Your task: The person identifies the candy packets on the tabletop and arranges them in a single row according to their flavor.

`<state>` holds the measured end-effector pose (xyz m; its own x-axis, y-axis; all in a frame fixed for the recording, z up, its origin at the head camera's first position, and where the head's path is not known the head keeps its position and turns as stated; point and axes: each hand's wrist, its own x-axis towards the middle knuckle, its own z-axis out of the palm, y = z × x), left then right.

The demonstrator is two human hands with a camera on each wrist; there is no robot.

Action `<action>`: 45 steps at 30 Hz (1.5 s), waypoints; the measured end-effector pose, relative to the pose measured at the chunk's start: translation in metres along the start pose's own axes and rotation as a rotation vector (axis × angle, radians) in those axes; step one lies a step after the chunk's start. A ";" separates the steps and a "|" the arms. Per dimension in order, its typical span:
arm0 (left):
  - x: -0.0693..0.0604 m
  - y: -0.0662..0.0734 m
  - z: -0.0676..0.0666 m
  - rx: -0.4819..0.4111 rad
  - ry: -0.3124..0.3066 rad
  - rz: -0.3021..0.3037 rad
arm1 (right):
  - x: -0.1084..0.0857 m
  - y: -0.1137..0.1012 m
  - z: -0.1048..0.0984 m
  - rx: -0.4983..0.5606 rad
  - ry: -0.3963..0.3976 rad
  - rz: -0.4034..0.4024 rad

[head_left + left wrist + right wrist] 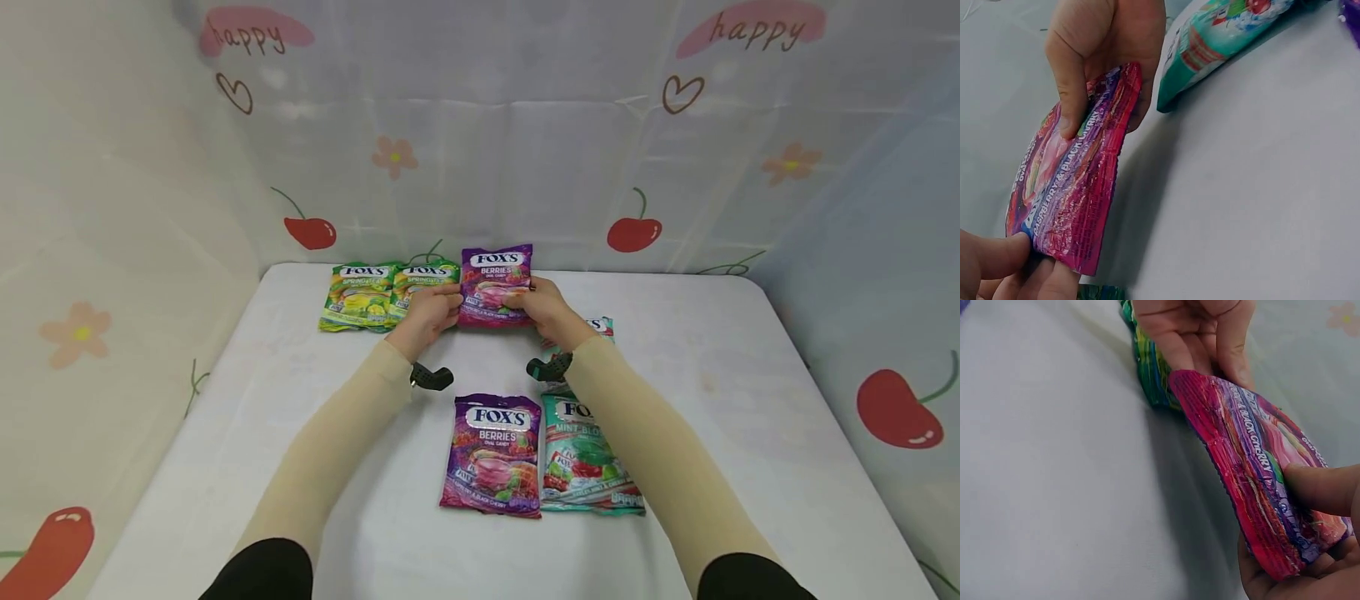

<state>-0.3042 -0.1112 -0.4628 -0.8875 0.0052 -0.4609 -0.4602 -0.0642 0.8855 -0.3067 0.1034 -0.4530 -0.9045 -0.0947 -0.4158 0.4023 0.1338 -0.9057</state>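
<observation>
A purple Fox's Berries candy bag (pixel 495 287) is held up off the table at the back, tilted in both wrist views. My left hand (pixel 429 315) pinches its left edge, with the thumb in front and fingers behind. On the opposite side, my right hand (pixel 551 310) grips the bag, its thumb pressing the printed front. Just left of it lie two yellow-green Fox's Spring Tea bags (pixel 358 296), the nearer one partly covered by my left hand. A teal Fox's bag (pixel 602 327) lies mostly hidden under my right forearm.
Toward the front of the white table (pixel 750 400) lie another purple Berries bag (pixel 495 458) and a teal mint bag (pixel 581 458), side by side. My right sleeve covers part of the teal one. A printed curtain (pixel 480 183) hangs behind the table's back edge.
</observation>
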 end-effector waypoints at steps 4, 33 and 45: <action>0.002 0.001 0.000 0.036 0.024 -0.002 | 0.006 -0.001 0.000 -0.070 0.018 0.014; -0.002 -0.009 0.001 0.071 0.200 0.195 | 0.012 0.001 0.006 -0.576 0.167 -0.018; -0.007 -0.011 -0.014 -0.008 0.085 0.099 | -0.001 0.000 -0.016 -0.466 0.081 -0.052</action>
<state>-0.2928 -0.1249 -0.4702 -0.9230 -0.0866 -0.3750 -0.3700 -0.0685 0.9265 -0.3078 0.1192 -0.4516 -0.9373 -0.0382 -0.3465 0.2669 0.5609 -0.7837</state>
